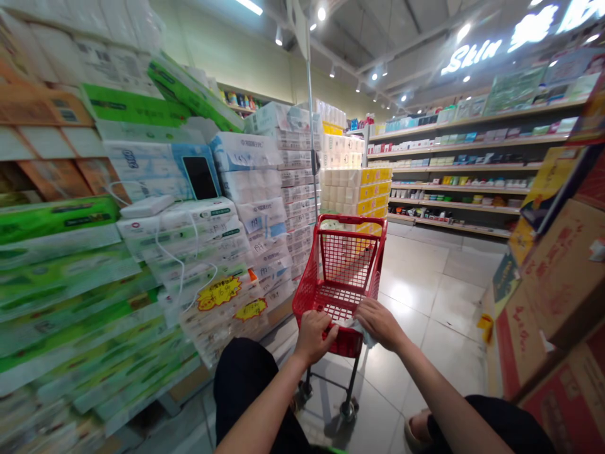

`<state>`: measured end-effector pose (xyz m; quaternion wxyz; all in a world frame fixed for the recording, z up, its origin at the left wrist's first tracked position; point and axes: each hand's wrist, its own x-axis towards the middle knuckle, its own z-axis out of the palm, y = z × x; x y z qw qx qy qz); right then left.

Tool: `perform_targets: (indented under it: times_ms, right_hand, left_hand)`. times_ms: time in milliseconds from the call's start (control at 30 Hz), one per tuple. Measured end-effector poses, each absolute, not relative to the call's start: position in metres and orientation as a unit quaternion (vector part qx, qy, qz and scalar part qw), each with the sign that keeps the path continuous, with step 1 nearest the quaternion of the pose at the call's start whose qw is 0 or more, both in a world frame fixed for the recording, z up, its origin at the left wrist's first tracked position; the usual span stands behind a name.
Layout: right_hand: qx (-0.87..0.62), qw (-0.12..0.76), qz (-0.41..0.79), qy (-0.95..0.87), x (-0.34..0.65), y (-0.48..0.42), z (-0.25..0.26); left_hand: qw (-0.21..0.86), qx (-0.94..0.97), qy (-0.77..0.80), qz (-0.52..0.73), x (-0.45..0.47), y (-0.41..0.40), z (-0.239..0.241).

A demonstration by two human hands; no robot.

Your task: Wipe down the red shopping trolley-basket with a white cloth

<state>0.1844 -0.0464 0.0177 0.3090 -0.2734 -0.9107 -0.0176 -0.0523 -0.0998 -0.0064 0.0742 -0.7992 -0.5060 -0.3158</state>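
A small red shopping cart [347, 265] stands on the tiled floor right in front of me, its basket showing nothing inside. My left hand [314, 334] is wrapped round the cart's near rim. My right hand [378, 323] presses a white cloth [365, 333] against the same rim, fingers curled over it. My dark-clad knees frame the cart from below.
Stacked tissue packs [142, 252] with yellow price tags wall the left side; a phone [201, 178] and a white charger with cable lie on them. Cardboard boxes [558, 302] crowd the right. Product shelves [463, 170] line the far aisle. Tiled floor [439, 296] stretches ahead.
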Motion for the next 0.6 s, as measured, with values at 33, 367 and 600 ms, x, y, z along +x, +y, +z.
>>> perform_targets:
  times_ms: [33, 367, 600]
  right_hand:
    - [-0.283, 0.305, -0.021, -0.909, 0.188, -0.039, 0.022]
    - [-0.384, 0.346, -0.057, -0.854, 0.162, -0.047, 0.011]
    - [-0.331, 0.275, -0.083, -0.899, 0.155, -0.05, 0.017]
  left_hand:
    - [0.073, -0.799, -0.506, -0.316, -0.051, -0.099, -0.006]
    - [0.061, -0.812, -0.498, -0.297, -0.062, -0.076, -0.001]
    - [0.05, -0.814, -0.504, -0.283, -0.089, -0.061, 0.003]
